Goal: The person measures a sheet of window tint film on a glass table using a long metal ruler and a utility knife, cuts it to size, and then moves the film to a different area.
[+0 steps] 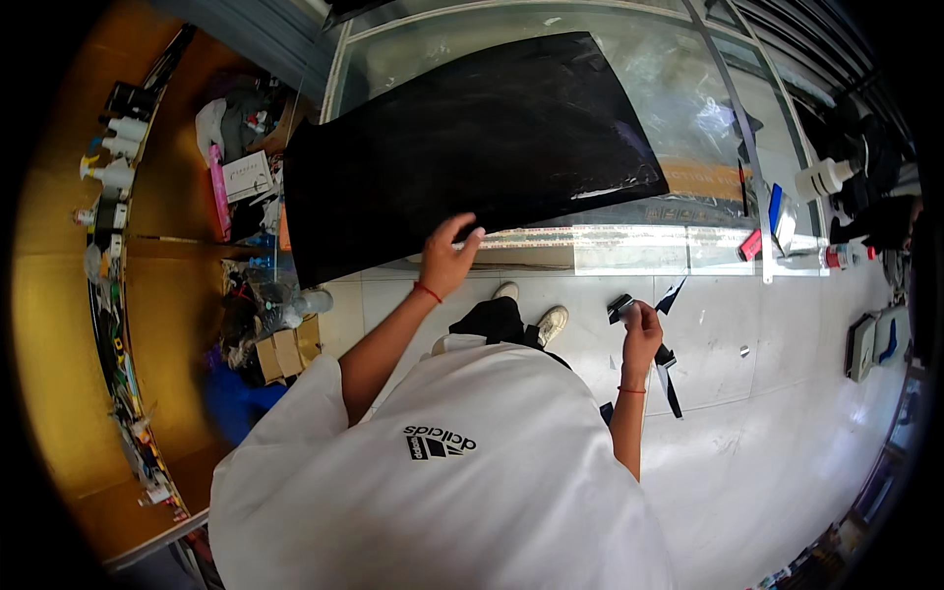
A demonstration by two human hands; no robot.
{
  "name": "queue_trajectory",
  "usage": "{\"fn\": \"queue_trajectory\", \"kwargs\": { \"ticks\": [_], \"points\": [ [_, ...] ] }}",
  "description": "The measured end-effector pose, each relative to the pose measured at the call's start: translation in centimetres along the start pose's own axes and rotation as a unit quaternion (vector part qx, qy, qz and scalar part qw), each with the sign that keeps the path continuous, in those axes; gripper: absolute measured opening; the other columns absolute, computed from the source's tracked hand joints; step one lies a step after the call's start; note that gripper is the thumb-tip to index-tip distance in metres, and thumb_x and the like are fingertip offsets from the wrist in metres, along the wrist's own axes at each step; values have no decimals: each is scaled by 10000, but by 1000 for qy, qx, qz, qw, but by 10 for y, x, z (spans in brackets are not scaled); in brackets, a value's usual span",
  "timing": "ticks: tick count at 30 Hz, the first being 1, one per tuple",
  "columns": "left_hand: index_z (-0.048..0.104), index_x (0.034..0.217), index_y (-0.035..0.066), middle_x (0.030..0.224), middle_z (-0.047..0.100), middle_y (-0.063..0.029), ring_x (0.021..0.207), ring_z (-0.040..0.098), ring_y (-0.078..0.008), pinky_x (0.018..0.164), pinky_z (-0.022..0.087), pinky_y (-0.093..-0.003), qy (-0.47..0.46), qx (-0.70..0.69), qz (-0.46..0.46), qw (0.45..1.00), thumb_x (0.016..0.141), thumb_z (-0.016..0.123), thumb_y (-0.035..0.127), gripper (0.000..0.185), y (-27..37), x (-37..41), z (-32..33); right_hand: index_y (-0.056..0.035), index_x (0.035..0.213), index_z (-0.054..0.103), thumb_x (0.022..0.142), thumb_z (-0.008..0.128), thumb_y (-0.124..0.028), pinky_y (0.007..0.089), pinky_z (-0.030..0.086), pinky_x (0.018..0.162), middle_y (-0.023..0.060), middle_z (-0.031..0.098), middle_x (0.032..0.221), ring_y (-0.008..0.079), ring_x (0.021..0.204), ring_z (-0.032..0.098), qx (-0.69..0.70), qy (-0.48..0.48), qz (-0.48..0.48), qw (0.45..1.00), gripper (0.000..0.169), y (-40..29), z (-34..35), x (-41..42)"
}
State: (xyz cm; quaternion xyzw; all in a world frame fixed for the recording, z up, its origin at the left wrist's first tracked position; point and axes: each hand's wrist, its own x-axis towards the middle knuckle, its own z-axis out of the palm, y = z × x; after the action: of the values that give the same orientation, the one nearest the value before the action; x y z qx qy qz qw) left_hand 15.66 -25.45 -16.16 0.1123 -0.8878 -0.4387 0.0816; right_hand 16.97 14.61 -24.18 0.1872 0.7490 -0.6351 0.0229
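A large black sheet, probably film, lies over the glass-topped table in front of me, its left end reaching past the table's corner. My left hand is at the sheet's near edge, with the thumb a little apart from the fingers. Whether it grips that edge is unclear. Off to the right, over the floor, my right hand pinches a small blurred grey piece at its fingertips. Black offcuts appear around this hand; a short black strip shows just beyond the fingertips.
A metal straightedge crosses the table's right side. Near it are a blue tool, a red item, a white bottle and a clear bottle. Leftward stand cluttered shelves and an open cardboard box.
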Motion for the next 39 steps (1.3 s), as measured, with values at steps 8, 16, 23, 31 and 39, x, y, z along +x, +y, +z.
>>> {"fn": "queue_trajectory", "kwargs": {
  "ticks": [8,16,23,31,39],
  "points": [
    [326,1652,144,1751,191,-92,1626,69,-327,1291,40,-556,-96,324,-100,936,1047,352,691,816,-98,28,-66,-29,1351,636,1002,654,-289,498,421,1113,183,591,1458,404,1318,556,-297,-170,-424,839,436,-137,177,48],
    [315,1649,105,1741,221,-108,1624,123,-270,1297,57,-521,-3,293,-23,956,1052,363,673,826,-132,159,-61,-92,1579,450,1034,546,-495,586,238,1238,107,338,1694,343,1564,289,-506,-178,-424,730,684,-93,242,75],
    [164,1692,148,1774,82,-29,1634,44,-238,1309,53,-489,-14,358,-138,924,1020,253,765,917,-232,260,-148,-64,1580,432,1019,571,-483,603,222,1238,110,360,1683,335,1546,330,-552,-178,-376,723,714,-104,238,57],
    [180,1683,94,1767,117,-80,1630,88,-267,1301,84,-508,-140,347,-3,927,1012,326,763,959,-178,246,-107,-48,1584,411,981,641,-448,605,223,1238,132,357,1680,358,1543,326,-552,-201,-355,727,759,-114,241,56],
    [358,1640,186,1730,217,-169,1574,157,-489,1223,133,-684,155,366,-161,903,932,451,826,959,-267,294,-191,-46,1415,605,892,763,-357,542,325,1188,165,566,1500,364,1392,501,-462,-217,-351,785,629,-140,239,66]
  ]
}}
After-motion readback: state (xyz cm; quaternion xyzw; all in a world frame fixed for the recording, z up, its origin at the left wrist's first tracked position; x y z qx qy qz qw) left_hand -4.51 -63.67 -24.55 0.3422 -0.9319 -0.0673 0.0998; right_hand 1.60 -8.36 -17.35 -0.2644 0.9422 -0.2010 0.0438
